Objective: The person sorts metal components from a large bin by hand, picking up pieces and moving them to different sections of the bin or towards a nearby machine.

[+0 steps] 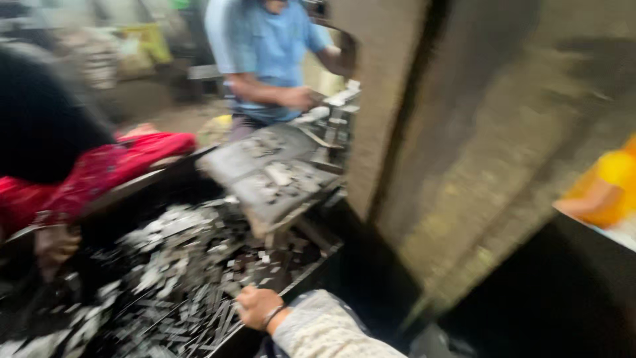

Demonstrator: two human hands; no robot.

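Reaching into a dark tray (311,262) heaped with small flat silvery metal offcuts (179,265), the right hand (257,306) rests at the heap's near edge, fingers curled on the pieces; whether they grip any is too blurred to tell. Left hand unseen. Sorting seems underway; a firm pinch comes next.

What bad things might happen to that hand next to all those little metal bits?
The bare hand rests at the edge of a loose pile of thin metal strips; their edges might cut the fingers. People work close by: a person in a red sleeve and one in a blue shirt at the grey metal table, so arms could bump. The picture is blurred, so finer detail stays unclear.
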